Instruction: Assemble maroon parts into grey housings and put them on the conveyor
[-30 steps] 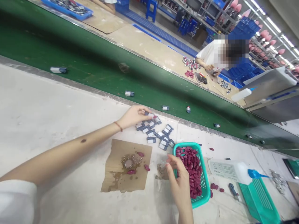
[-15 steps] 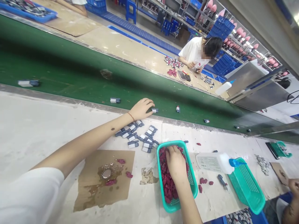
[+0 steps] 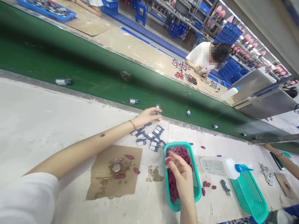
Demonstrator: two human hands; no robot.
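Observation:
My left hand (image 3: 149, 115) is closed at the near edge of the green belt, pinching a small dark-blue and white plastic part (image 3: 158, 108) held upright. Just below the hand lies a pile of similar blue and white parts (image 3: 153, 137) on the white table. Over a green plastic basket (image 3: 198, 188) hovers my right hand (image 3: 183, 171), thumb and fingers pinched around a dark red piece (image 3: 168, 160). Many more such pieces (image 3: 173, 183) fill the basket.
Cardboard (image 3: 98, 186) holds a round metal dish (image 3: 116, 168) and several red pieces. A white bottle (image 3: 217, 166) leans by another green basket (image 3: 254, 199). Several parts lie on the green belt (image 3: 93, 74). A person (image 3: 202, 56) works across it; another person's arm (image 3: 283, 158) reaches in at right.
My left hand has taken a blue and white part from the belt and raised it. My right hand has lifted from the red pieces with one between its fingers.

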